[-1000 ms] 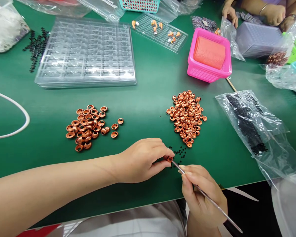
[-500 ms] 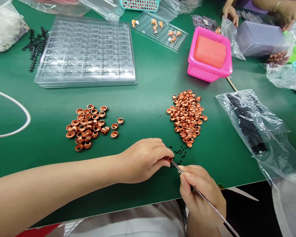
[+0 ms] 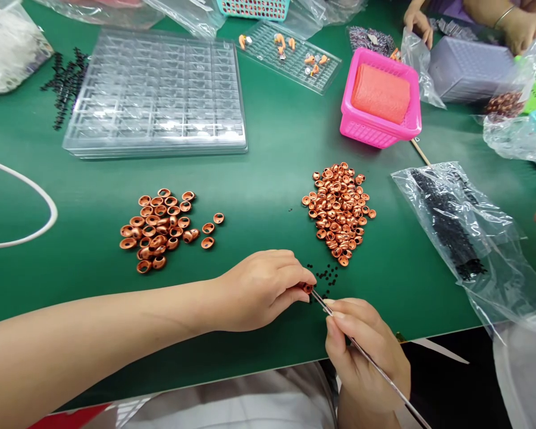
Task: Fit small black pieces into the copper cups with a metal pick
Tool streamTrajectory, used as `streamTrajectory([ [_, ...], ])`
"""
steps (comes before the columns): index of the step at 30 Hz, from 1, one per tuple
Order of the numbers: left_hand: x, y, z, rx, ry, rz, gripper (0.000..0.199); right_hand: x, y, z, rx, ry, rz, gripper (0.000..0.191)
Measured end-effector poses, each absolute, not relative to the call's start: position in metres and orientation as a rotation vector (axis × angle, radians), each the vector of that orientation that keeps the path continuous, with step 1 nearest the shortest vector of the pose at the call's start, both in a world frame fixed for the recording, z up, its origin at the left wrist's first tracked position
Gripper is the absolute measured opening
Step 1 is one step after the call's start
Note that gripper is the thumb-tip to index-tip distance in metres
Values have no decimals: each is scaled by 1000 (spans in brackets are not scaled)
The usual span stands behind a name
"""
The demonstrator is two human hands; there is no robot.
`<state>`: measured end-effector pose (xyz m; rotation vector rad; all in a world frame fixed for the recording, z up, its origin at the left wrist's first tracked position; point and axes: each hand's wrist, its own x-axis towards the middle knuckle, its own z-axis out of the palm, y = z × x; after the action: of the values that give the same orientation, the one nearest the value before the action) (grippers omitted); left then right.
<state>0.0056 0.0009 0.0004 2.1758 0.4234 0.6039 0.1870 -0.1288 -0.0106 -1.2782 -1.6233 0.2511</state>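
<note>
On my side of the large copper heap [image 3: 339, 205], my left hand [image 3: 265, 292] pinches one copper cup [image 3: 308, 288] in its fingertips; my right hand [image 3: 368, 351] pinches a thin metal tool [image 3: 321, 301], tip at the cup (touching or not, I can't tell). If that tip skids, the cup could pop loose; a careless knuckle could scatter the black specks [image 3: 328, 274] just below the heap.

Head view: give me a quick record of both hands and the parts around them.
Left hand: pinches a copper-coloured piece
Right hand: holds a thin metal tool, tip at that piece
Denser copper pile: beyond the held piece
Looser copper pile: beyond the left forearm
Black bits: scattered by the held piece
Bagged black parts: right of the denser pile
</note>
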Motion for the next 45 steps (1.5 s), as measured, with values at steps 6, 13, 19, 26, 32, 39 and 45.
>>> streamTrajectory([
  [6, 5, 0, 2, 2167, 427, 588, 10, 186, -130, -11, -1310, -1582, 240, 40],
  [13, 5, 0, 0, 2165, 433, 575, 11, 188, -129, -12, -1292, -1584, 277, 40],
  [19, 5, 1, 1, 2167, 436, 569, 11, 187, -128, -11, -1268, -1581, 302, 42],
  [26, 5, 0, 0, 2180, 427, 579, 10, 187, -129, -12, -1320, -1574, 304, 40],
  [32, 5, -1, 0, 2244, 419, 561, 11, 183, -128, -10, -1308, -1495, 374, 39],
  [39, 5, -4, 4, 2324, 387, 573, 15, 190, -130, -11, -1349, -1457, 401, 33],
  [45, 4, -7, 4, 2341, 327, 611, 16, 196, -129, -9, -1288, -1595, 392, 39],
])
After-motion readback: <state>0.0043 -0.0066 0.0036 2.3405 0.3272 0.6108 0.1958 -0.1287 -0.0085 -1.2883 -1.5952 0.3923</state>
